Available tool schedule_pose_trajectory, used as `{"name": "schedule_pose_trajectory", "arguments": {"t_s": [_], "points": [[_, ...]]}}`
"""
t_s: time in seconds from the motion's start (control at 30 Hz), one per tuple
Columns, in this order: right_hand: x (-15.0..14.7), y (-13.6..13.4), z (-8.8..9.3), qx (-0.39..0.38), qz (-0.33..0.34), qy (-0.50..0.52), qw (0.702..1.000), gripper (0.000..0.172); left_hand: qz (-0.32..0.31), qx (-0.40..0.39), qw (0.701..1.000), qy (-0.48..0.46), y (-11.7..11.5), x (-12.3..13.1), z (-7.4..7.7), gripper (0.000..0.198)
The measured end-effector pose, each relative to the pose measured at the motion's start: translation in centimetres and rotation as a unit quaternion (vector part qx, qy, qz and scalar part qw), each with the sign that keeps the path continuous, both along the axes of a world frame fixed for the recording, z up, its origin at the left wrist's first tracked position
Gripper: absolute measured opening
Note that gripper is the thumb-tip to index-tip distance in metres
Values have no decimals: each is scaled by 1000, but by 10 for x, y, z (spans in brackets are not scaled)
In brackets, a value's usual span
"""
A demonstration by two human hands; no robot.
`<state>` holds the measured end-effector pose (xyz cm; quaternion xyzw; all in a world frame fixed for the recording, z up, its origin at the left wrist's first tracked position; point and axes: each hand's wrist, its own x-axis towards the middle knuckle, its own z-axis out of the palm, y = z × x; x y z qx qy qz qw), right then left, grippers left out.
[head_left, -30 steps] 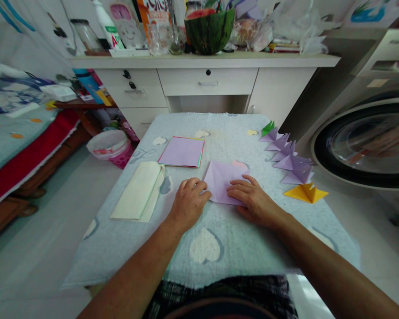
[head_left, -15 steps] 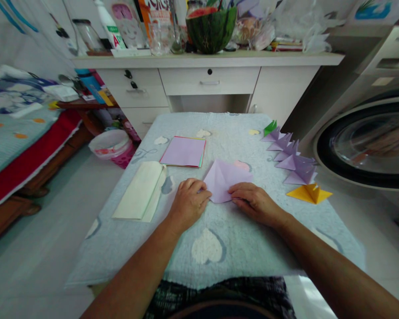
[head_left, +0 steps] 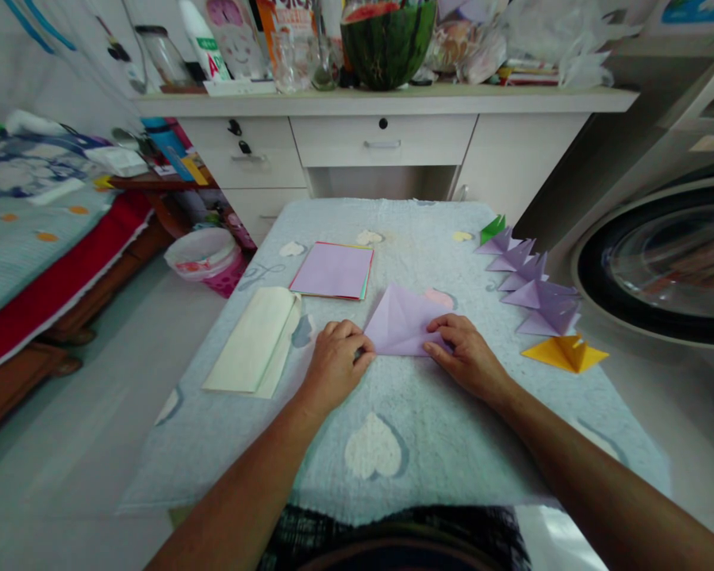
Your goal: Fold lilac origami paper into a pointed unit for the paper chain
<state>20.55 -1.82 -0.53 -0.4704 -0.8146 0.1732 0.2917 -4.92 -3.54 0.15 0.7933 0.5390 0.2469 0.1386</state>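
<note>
A creased sheet of purple origami paper [head_left: 397, 321], folded to a rough triangle, lies on the cloth between my hands. My left hand [head_left: 340, 357] pinches its lower left corner between thumb and fingers. At the right side, my right hand [head_left: 462, 349] has its thumb and fingertips closed on the same paper, covering that corner. Beyond the hands sits a stack of square coloured paper [head_left: 333, 270], purple on top. To the right runs a row of folded purple pieces [head_left: 524, 271], with a green folded piece [head_left: 493, 228] at the far end and a yellow one [head_left: 565, 353] at the near end.
A folded pale paper [head_left: 251, 341] lies left on the cloth-covered table [head_left: 446, 436]. White drawers [head_left: 383, 143] stand behind, with a cut watermelon [head_left: 388, 46] on top. A washing machine [head_left: 672, 262] is at right; a pink bin [head_left: 207, 258] and a bed [head_left: 41, 230] are at left.
My right hand has shifted right along the purple paper, whose lower edge now lies straighter. My left hand stays at the left corner. The whole view has shifted slightly.
</note>
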Motion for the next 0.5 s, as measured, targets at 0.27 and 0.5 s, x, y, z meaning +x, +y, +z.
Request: {"name": "schedule_pose_trajectory", "arguments": {"t_s": [0.27, 0.5], "points": [[-4, 1, 0, -6, -33, -19, 999, 14, 11, -31, 999, -11, 0, -3, 0, 5], [-5, 3, -3, -7, -80, -55, 995, 15, 10, -49, 999, -19, 2, -2, 2, 8]]}}
